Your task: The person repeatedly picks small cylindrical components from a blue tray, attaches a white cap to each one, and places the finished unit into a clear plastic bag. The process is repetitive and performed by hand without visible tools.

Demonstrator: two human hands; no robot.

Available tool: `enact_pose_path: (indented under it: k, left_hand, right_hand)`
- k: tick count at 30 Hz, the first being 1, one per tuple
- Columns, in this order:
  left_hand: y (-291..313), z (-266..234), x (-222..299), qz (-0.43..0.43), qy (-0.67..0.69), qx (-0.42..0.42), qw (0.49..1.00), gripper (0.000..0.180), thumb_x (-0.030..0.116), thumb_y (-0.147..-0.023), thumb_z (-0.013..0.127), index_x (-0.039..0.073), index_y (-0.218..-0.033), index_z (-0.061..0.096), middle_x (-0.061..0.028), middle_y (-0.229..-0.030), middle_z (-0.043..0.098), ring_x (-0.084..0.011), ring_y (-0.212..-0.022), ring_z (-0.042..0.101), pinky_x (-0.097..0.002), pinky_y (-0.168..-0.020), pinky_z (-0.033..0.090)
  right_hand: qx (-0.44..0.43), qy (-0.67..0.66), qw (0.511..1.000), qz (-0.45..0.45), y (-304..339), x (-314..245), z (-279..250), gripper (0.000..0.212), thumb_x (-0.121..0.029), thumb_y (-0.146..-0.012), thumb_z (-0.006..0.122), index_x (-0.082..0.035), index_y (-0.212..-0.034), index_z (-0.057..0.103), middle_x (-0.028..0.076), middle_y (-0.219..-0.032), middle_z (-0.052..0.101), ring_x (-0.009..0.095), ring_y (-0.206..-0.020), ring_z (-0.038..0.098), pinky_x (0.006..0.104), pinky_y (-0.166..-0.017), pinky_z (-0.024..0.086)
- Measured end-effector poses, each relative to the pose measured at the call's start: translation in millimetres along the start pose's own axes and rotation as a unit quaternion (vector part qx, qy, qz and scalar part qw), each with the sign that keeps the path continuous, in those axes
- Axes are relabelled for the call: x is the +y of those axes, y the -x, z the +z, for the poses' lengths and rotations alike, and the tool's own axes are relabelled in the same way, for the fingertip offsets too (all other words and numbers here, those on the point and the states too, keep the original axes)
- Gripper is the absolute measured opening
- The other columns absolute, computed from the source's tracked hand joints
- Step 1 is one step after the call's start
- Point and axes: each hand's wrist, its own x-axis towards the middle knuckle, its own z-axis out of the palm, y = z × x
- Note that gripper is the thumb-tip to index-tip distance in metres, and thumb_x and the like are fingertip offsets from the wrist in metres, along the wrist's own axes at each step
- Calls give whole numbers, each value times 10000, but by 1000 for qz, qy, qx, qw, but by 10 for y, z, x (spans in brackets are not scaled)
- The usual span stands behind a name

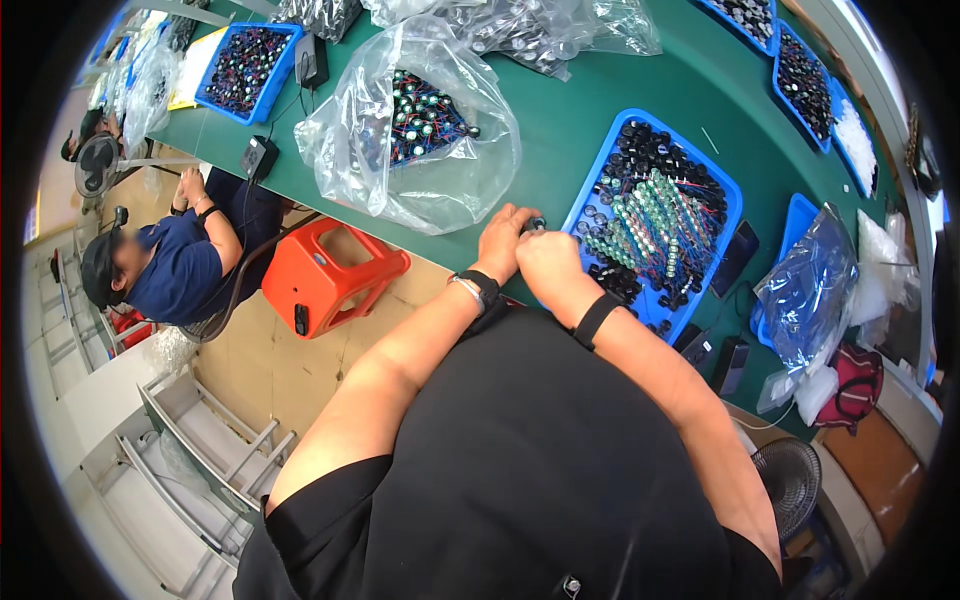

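Observation:
At the table's near edge, my left hand [500, 243] and my right hand [549, 262] are close together. A small dark round part [535, 225] shows at the fingertips of my left hand, which is closed on it. My right hand is curled into a fist right beside the part; its fingertips are hidden, so what it grips cannot be made out. Just right of my hands lies a blue tray [735, 205] holding black round caps [640, 150], rows of clear-green round pieces [650, 220] and red and blue wires.
An open clear plastic bag [440, 195] with wired parts lies left of the tray. Farther off are another blue tray [285, 65] and more bags. A dark phone-like device [737, 258] sits at the right. A red stool [330, 265] and a seated person [185, 245] are at the left.

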Motion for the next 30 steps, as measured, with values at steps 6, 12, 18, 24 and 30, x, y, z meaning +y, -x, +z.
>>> enact_pose_path:
  k: [6,12,18,24,30]
  left_hand:
    - [31,-45,56,-22,31,-1,999,353,49,-744,654,139,-1078,583,-61,-899,553,-223,-781,581,-333,-722,478]
    - [79,-237,270,-36,232,-52,971,330,11,-798,641,49,-1117,568,-63,-965,625,-136,-872,589,-272,-794,474]
    - [252,-456,736,86,217,-50,971,317,30,-765,661,55,-1074,594,-39,-884,608,-142,-789,578,-276,-730,490]
    - [328,-543,1019,179,116,-38,976,363,-11,-735,659,65,-1083,590,-51,-817,548,-170,-757,571,-290,-717,489]
    - [350,-550,1097,199,87,-34,976,360,-8,-715,655,57,-1062,586,-55,-803,546,-183,-746,573,-306,-702,485]
  right_hand:
    - [54,-93,984,144,366,338,-191,204,-154,-810,553,-43,-976,593,113,-704,629,251,-570,635,362,-488,503]
    - [185,-97,932,296,621,913,-110,337,-279,-855,580,-41,-1093,583,141,-851,658,291,-718,637,412,-654,496]
    - [108,-612,718,313,640,754,-242,341,-195,-777,714,13,-1033,626,117,-939,644,160,-832,607,267,-772,465]
    - [21,-771,565,294,673,548,-522,260,-78,-804,646,60,-1022,617,97,-943,651,140,-874,603,260,-807,462]
    - [52,-751,576,319,715,542,-575,171,-68,-791,616,37,-918,662,68,-873,659,119,-835,594,251,-780,454]
